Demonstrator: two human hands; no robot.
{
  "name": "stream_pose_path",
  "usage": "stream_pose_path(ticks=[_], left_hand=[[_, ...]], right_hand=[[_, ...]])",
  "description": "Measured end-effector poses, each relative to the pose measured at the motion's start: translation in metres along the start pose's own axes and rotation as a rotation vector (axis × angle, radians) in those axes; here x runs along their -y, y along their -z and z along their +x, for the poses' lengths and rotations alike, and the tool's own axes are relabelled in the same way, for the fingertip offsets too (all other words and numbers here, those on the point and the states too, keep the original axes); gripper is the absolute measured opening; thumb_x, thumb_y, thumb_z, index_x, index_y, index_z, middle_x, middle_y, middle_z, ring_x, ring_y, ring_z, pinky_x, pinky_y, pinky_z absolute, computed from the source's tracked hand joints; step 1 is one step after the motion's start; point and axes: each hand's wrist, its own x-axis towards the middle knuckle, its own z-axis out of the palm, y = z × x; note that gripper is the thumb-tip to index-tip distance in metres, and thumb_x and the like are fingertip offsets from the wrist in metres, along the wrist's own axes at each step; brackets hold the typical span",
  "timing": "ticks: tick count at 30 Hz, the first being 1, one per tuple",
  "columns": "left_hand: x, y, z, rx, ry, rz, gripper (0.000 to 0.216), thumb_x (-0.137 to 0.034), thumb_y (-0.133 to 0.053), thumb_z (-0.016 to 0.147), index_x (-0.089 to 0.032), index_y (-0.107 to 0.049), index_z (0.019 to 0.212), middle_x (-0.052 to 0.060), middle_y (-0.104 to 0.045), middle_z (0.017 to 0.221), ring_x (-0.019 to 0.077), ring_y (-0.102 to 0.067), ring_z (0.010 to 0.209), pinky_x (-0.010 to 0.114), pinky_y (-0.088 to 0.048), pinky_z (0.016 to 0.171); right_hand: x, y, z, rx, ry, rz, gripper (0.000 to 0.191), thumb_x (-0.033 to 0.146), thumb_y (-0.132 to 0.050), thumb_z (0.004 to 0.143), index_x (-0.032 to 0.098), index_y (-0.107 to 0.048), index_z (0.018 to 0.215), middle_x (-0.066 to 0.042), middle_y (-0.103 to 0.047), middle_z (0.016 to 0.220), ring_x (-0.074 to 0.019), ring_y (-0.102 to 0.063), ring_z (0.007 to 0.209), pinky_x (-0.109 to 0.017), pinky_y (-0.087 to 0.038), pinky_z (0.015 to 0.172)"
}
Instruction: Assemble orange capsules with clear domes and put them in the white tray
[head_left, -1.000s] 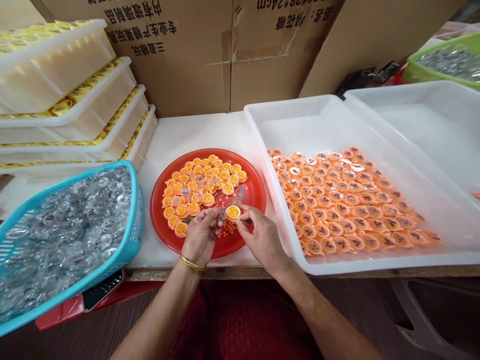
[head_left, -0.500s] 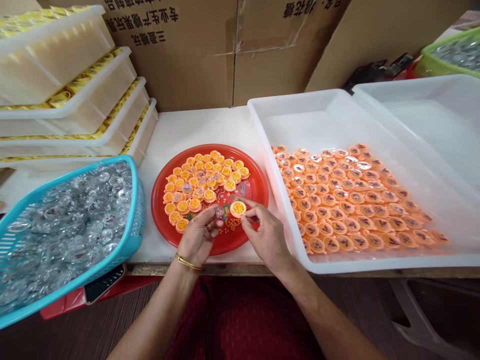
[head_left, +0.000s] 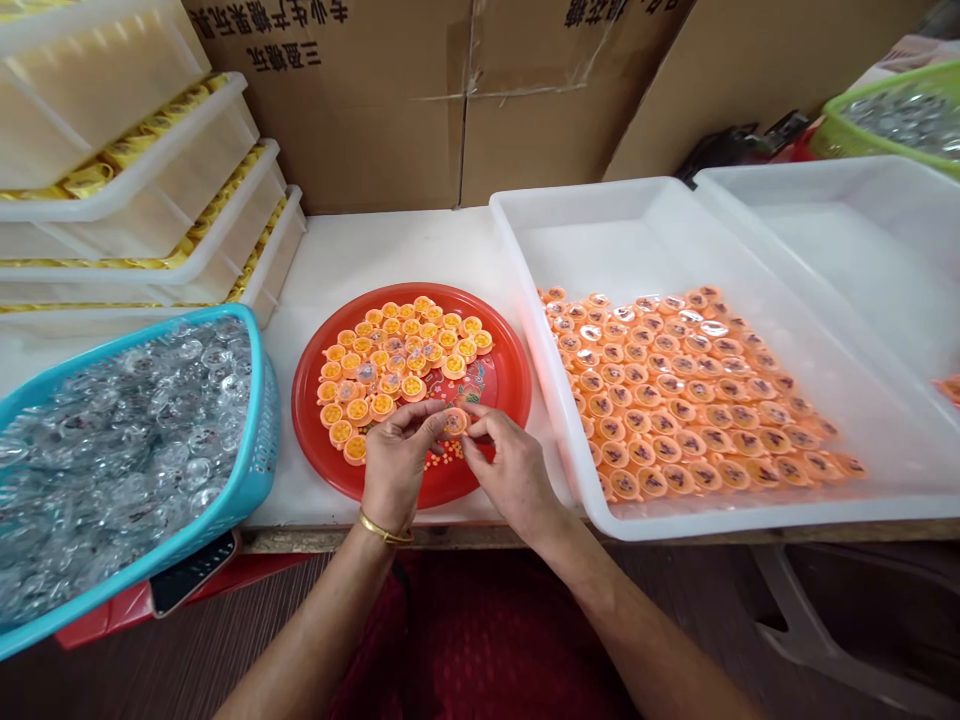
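Over the front of a red round tray (head_left: 307, 440), my two hands meet at one small orange toy cup (head_left: 455, 422). A clear printed lid lies over its top; whether it is fully seated I cannot tell. The fingers of my left hand (head_left: 401, 460) are closed at the cup's left edge. My right hand (head_left: 514, 470) pinches the cup from the right. Several orange cups (head_left: 382, 405) filled with yellow beads stand on the tray, a few with clear lids on top. Loose yellow beads (head_left: 450, 455) lie by my fingers.
At the left is a blue basket (head_left: 262, 400) of clear lids, with stacked white bins (head_left: 217, 140) of yellow pieces behind. On the right, a white bin (head_left: 517, 250) contains rows of lidded orange cups (head_left: 667, 400). Cardboard boxes (head_left: 375, 130) stand at the back.
My left hand has moved right to meet my right hand, bringing the clear lid onto the orange cup. The cup's yellow beads were uncovered before. The view has shifted slightly.
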Motion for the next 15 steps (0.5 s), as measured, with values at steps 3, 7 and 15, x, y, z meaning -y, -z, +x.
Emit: stream_pose_path(ticks=[3, 7, 15], left_hand=[[0.005, 0.000, 0.002, -0.024, -0.024, 0.069, 0.024, -0.030, -0.079, 0.064, -0.015, -0.073, 0.082, 0.001, -0.069, 0.070, 0.0077, -0.056, 0.057, 0.018, -0.042, 0.051], [0.010, -0.001, 0.003, -0.050, -0.033, 0.040, 0.024, -0.030, -0.078, 0.065, -0.015, -0.073, 0.082, 0.000, -0.068, 0.069, 0.0077, -0.055, 0.056, 0.019, -0.044, 0.052], [0.010, -0.006, 0.000, -0.060, -0.100, 0.181, 0.021, -0.031, -0.077, 0.067, -0.015, -0.073, 0.081, 0.004, -0.069, 0.073, 0.0111, -0.058, 0.059, 0.021, -0.047, 0.054]], right_hand=[[0.001, 0.000, 0.000, -0.009, 0.005, 0.020, 0.011, 0.013, -0.052, 0.084, 0.021, -0.054, 0.077, -0.011, -0.068, 0.110, -0.0192, -0.065, 0.105, -0.035, -0.053, 0.090], [0.001, -0.003, -0.001, -0.011, -0.050, 0.084, 0.010, 0.014, -0.052, 0.084, 0.021, -0.054, 0.077, -0.010, -0.068, 0.112, -0.0190, -0.065, 0.105, -0.035, -0.054, 0.089], [0.004, -0.007, -0.002, -0.054, -0.235, 0.337, 0.008, 0.021, -0.058, 0.081, 0.020, -0.053, 0.074, -0.011, -0.066, 0.111, -0.0201, -0.066, 0.103, -0.032, -0.058, 0.081]])
